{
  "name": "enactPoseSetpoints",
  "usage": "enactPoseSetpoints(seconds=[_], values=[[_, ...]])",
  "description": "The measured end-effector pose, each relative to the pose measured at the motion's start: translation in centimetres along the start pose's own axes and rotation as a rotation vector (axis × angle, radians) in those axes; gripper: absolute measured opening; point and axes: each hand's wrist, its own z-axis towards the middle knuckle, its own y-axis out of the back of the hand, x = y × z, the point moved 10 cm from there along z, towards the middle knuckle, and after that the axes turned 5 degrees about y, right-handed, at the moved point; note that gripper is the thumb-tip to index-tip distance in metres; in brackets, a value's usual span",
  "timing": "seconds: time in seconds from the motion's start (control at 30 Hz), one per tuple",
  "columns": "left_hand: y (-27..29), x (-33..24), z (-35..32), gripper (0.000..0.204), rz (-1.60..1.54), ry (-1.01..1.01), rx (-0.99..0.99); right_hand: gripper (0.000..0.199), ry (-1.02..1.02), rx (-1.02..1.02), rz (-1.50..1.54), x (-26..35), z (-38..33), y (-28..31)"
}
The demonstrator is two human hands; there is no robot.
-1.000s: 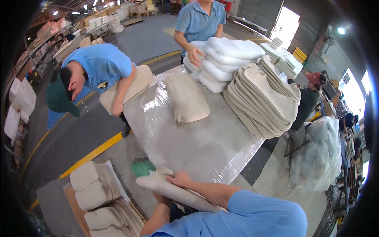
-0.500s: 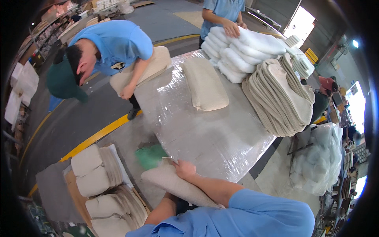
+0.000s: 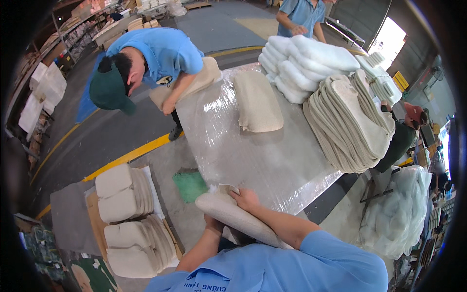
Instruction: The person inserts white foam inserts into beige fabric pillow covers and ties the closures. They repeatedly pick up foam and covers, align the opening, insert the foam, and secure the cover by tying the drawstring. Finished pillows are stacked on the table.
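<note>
Close to my body I hold a plump beige cushion (image 3: 241, 219) at a slant, its lower end against my shirt. My right hand (image 3: 245, 200) is closed on the edge of its far end, where the cover gapes and a tuft of white filling (image 3: 212, 188) sticks out. My left hand (image 3: 214, 223) grips the cushion from its left underside, with most of its fingers hidden beneath. Just past the cushion, another beige cushion (image 3: 259, 102) lies flat on the plastic-wrapped table (image 3: 272, 160).
Folded beige covers (image 3: 340, 121) and white fiber pads (image 3: 311, 63) are stacked at the table's far right. Cushion stacks (image 3: 116, 192) stand at lower left, near a green cloth (image 3: 189, 187). One co-worker (image 3: 155, 53) bends over a cushion; another (image 3: 301, 17) stands behind the pads.
My right hand and the cushion's far end have moved up and right in view, and my left hand has come into sight. The far co-worker's hand has lifted off the white pads.
</note>
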Motion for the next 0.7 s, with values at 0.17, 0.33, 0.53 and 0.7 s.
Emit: enactPoseSetpoints(seconds=[0.17,0.33,0.53,0.7], values=[[1.7,-2.5,-0.5,0.053,0.034,-0.172,-0.075,0.066,-0.032,0.369,-0.173,1.8,2.3,-4.4],[0.0,-0.8,0.5,0.055,0.072,-0.095,-0.099,0.057,-0.099,0.292,-0.198,2.8,5.0,-5.6],[1.2,1.6,0.2,0.056,0.074,0.071,-0.125,0.031,0.091,0.134,-0.204,5.3,4.0,-4.8],[0.7,2.4,1.1,0.058,0.122,0.169,-0.089,0.027,0.129,0.104,-0.224,5.0,4.5,-4.7]])
